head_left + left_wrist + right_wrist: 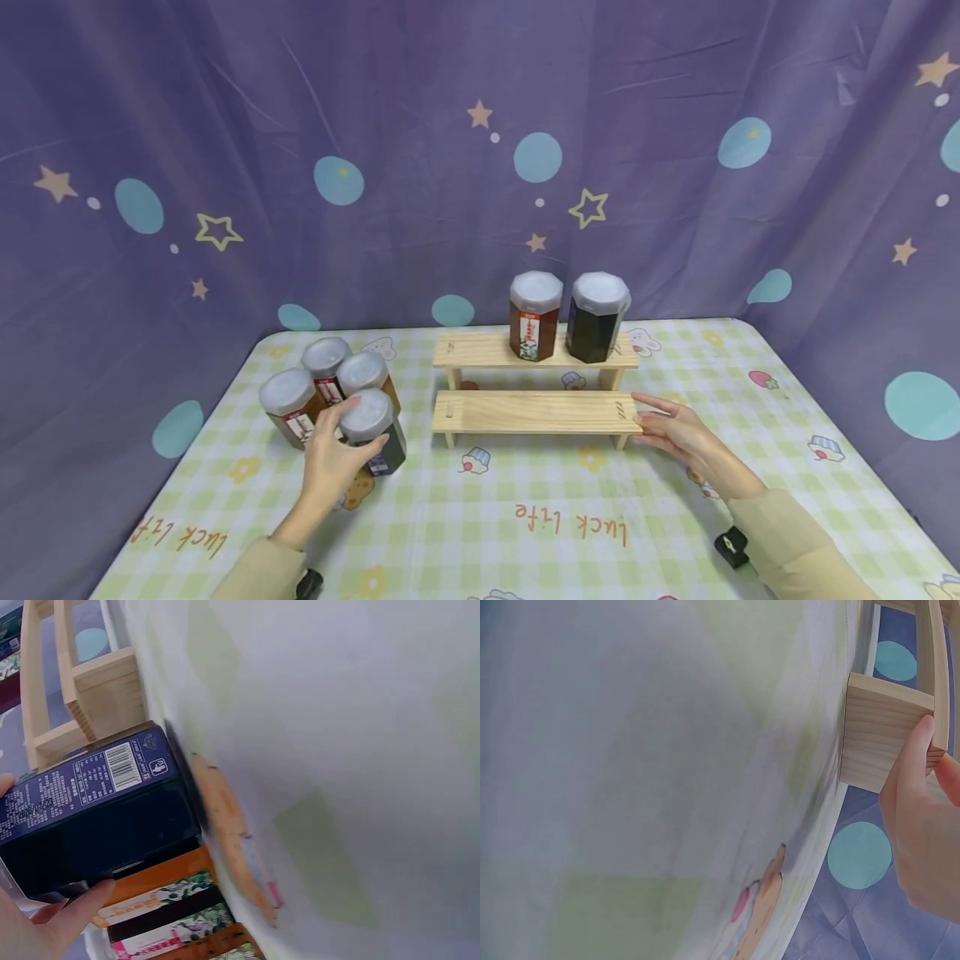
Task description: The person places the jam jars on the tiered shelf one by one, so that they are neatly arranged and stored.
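Observation:
My left hand [330, 462] grips a dark jar [387, 450] with a whitish lid, thumb and fingers spread around its upper part. In the left wrist view, the jar's dark blue label [90, 784] shows a barcode. Three more lidded jars stand close behind and beside it, among them a brown one [363, 375]. My right hand [682, 433] holds the right end of the lower step of a two-tier wooden shelf [532, 412]. In the right wrist view, its fingertips lie at the board's end, beside the support leg [885, 731].
On the shelf's upper tier stand a reddish-brown jar [535, 321] and a dark jar [596, 325], both lidded. A green-checked tablecloth [510, 483] covers the table. Behind it hangs a purple curtain [420, 208] with stars and blue dots.

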`<state>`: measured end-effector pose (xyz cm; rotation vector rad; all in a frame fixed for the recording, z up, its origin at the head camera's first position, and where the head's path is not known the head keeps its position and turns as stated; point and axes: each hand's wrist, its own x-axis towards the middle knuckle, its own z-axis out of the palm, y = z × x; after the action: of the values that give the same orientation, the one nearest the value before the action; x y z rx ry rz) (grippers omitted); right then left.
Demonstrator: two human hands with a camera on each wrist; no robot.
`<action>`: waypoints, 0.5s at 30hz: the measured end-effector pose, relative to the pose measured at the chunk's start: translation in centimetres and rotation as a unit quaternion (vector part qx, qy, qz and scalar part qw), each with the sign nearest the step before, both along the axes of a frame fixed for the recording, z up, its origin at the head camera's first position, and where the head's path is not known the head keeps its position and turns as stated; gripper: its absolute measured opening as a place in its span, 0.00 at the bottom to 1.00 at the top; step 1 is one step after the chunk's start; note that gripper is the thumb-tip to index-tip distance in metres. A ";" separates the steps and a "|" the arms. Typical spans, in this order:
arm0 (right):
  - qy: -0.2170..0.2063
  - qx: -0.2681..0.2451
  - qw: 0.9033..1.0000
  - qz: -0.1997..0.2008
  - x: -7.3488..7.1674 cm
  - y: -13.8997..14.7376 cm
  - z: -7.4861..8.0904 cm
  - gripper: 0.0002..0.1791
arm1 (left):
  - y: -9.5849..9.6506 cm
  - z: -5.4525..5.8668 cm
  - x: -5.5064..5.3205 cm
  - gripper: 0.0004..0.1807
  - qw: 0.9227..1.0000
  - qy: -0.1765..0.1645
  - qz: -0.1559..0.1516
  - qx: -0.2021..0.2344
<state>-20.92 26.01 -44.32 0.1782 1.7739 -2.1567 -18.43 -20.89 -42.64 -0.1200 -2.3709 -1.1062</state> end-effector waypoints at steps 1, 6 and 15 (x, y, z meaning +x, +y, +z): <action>0.001 -0.001 1.000 0.001 0.0 0.0 0.0 0.34 | 0.0 0.1 0.0 0.34 1.000 0.002 0.001 -0.002; 0.000 -0.003 1.000 0.002 0.0 0.0 0.1 0.34 | 0.3 1.1 0.2 0.34 1.000 0.005 -0.001 -0.007; 0.001 0.001 1.000 0.003 0.1 0.0 0.2 0.34 | 0.7 2.9 0.5 0.35 1.000 0.011 -0.015 -0.012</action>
<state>-20.87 26.00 -44.12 0.1713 1.7748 -2.1509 -17.93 -20.19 -39.73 -0.1750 -2.3708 -1.0839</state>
